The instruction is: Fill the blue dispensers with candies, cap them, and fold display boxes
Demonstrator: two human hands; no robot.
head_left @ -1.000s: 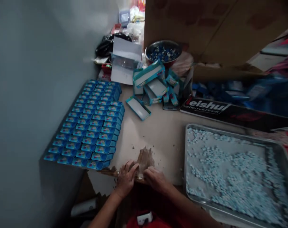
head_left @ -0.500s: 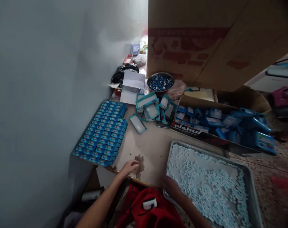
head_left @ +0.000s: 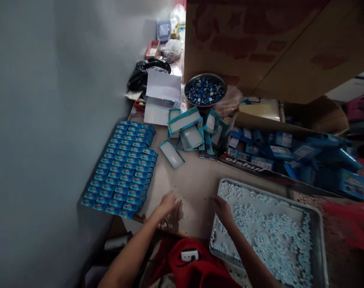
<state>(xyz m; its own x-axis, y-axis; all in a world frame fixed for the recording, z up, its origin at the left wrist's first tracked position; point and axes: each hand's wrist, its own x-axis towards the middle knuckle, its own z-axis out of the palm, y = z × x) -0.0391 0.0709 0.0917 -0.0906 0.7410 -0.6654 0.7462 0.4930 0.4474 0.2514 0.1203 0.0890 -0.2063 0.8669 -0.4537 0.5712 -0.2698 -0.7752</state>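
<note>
My left hand (head_left: pixel 169 203) hovers over or rests on the bare front part of the table (head_left: pixel 194 180), beside a dark worn patch. Motion blur smears its fingers, so I cannot tell whether they hold anything. At the left rim of a metal tray (head_left: pixel 268 195) is my right hand (head_left: pixel 221 208), also blurred, with its fingers pointing toward the table's middle. Many small pale blue and white pieces (head_left: pixel 244 218) lie spread in the tray. Left of my left hand, small blue boxes (head_left: pixel 121 168) stand packed in rows.
Open teal-edged cartons (head_left: pixel 190 136) are piled at the back, near a metal bowl (head_left: pixel 205 90) of blue and white pieces. A cardboard box (head_left: pixel 242 166) of blue packets stands at right. A wall (head_left: pixel 49 140) borders the left; a large carton (head_left: pixel 230 52) rises behind.
My right hand has moved up and forward from the tray's lower left edge. My left hand has shifted slightly forward. The camera view has tilted down.
</note>
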